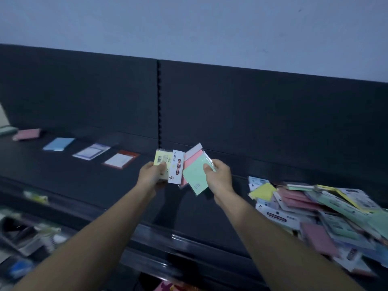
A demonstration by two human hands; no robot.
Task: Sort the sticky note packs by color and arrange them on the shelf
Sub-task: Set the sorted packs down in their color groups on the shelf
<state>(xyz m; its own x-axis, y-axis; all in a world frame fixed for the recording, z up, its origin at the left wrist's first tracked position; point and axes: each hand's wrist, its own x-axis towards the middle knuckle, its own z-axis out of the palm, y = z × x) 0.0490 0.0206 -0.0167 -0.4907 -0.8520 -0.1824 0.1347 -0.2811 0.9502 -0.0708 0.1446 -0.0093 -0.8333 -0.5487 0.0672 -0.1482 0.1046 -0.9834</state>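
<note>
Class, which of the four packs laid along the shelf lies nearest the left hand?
The red-bordered pack, rightmost in the row; the purple-bordered pack, blue pack and pink pack lie farther left.

Dim bluish light, soft shadows, edges smeared (wide-angle bend too), loose pile (327, 215) at right blurred

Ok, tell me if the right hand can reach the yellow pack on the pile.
Probably reachable: the yellow pack lies uncovered nearby, but the right hand grips a green pack and a pink pack.

Dim light; a pale wall (189, 22) at twelve o'clock, below it a dark back panel (84, 91) with a slotted post (159, 101), over the shelf (84, 177).
</note>
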